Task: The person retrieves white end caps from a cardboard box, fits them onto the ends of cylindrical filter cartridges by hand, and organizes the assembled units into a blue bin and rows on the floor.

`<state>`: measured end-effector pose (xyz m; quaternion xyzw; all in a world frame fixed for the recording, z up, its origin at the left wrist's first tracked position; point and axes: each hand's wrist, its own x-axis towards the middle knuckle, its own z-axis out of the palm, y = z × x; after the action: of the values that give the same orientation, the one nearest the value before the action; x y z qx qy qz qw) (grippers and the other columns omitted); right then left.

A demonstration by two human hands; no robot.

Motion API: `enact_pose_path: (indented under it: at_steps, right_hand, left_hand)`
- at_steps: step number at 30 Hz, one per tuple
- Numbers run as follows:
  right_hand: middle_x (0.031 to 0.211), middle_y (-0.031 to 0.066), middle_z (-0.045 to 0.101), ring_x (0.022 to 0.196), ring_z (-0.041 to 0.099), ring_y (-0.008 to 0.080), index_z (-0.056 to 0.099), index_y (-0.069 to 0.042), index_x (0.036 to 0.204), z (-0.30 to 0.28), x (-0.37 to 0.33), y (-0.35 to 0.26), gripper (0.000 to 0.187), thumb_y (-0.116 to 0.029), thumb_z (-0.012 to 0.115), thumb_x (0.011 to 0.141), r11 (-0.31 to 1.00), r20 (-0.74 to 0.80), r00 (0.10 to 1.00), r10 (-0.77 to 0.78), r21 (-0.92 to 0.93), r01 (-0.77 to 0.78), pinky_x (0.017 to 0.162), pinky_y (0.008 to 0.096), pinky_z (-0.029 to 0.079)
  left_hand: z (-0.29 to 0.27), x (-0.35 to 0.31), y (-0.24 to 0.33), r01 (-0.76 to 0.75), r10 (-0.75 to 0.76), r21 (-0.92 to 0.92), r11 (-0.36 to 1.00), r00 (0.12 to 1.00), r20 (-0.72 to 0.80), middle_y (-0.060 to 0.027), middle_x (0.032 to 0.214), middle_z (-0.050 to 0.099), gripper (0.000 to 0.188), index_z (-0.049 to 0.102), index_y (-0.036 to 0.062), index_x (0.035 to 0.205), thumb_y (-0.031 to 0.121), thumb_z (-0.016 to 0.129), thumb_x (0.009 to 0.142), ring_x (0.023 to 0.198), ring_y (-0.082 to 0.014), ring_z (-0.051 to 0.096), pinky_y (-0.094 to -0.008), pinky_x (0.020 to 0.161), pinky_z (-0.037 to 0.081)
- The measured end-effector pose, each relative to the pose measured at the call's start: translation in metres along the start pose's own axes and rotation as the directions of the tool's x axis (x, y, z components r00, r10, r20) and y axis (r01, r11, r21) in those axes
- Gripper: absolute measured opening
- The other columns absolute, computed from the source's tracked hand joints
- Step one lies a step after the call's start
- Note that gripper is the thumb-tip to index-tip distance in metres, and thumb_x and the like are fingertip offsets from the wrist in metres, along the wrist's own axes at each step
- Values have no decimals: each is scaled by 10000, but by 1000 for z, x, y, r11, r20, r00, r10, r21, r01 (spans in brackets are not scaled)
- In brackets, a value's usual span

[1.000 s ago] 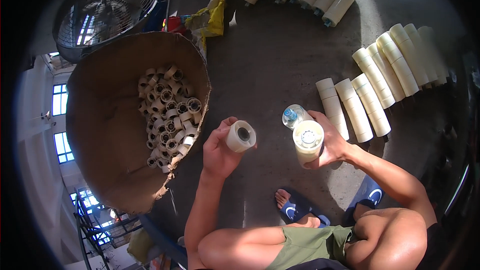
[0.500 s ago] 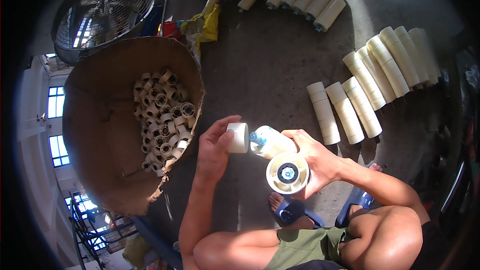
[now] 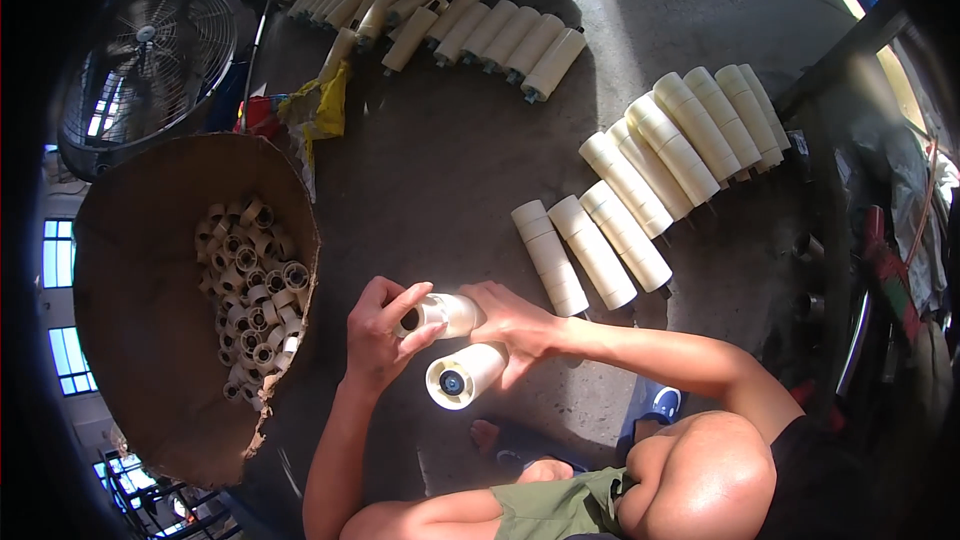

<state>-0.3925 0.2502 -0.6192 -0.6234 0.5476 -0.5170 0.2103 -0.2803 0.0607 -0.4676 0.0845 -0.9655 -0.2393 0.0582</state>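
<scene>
My left hand (image 3: 385, 337) is closed around a short cream plastic ring (image 3: 430, 316), thumb below and fingers above. The ring sits at the left end of a cream roller (image 3: 461, 314), touching it in line. My right hand (image 3: 515, 328) is wrapped round that roller and a second cream roller (image 3: 477, 368) just below it. The lower roller points its open end up at me, with a spoked rim and a dark bearing around a bluish centre. My right palm and fingers hide the far ends of both.
A torn cardboard box (image 3: 130, 340) at left holds a heap of loose cream rings (image 3: 250, 290). Segmented rollers (image 3: 640, 175) lie in rows on the concrete floor (image 3: 420, 180) at right, with more rollers (image 3: 500, 35) farther off. A large fan (image 3: 147, 70) stands behind the box.
My left hand has brought the ring rightward onto the end of the upper roller, covering its blue shaft. The whole view has shifted, so the scene sits farther left.
</scene>
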Motion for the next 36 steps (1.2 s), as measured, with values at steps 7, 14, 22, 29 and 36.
enact_pose_path:
  at_steps: [7,14,22,29,36]
  right_hand:
    - [1434,288,414,1315,405,489,756,-89,945,26,-21,17,561,-347,915,473,1000,6,1000,22,-22,-22,1083,582,396]
    - [1461,292,400,1338,391,507,761,-115,1011,13,-38,10,621,-409,949,498,995,28,996,90,-34,-89,1101,595,386]
    - [1504,273,363,1377,355,513,748,-102,967,17,-32,14,562,-351,967,513,995,-37,995,95,-22,-96,1112,597,380]
    - [1502,287,373,1373,377,496,759,-110,992,13,-50,16,544,-370,947,553,994,-129,990,56,-85,-67,1118,564,396]
    - [1538,264,352,1405,359,471,706,-166,1240,23,-52,23,684,-302,950,615,992,-118,985,123,39,-119,1157,538,359]
  left_hand:
    - [43,-33,-44,91,-93,-56,994,994,-48,-110,878,615,406,770,65,1142,297,822,814,757,-241,644,-350,659,534]
    - [59,-37,-40,184,-203,-300,936,979,-34,-72,875,609,400,774,59,1153,272,836,820,758,-185,617,-322,671,502]
    - [56,-26,-39,52,-65,-148,988,994,-90,-80,864,590,411,770,82,1145,262,860,786,732,-215,630,-346,641,519]
    - [64,-17,-4,-30,-16,-297,955,988,-152,-71,886,602,501,770,54,1177,212,918,725,744,-177,622,-313,640,518]
    - [74,3,6,-132,98,-213,968,982,-164,-68,791,544,476,779,121,1089,347,899,688,679,-219,581,-355,580,500]
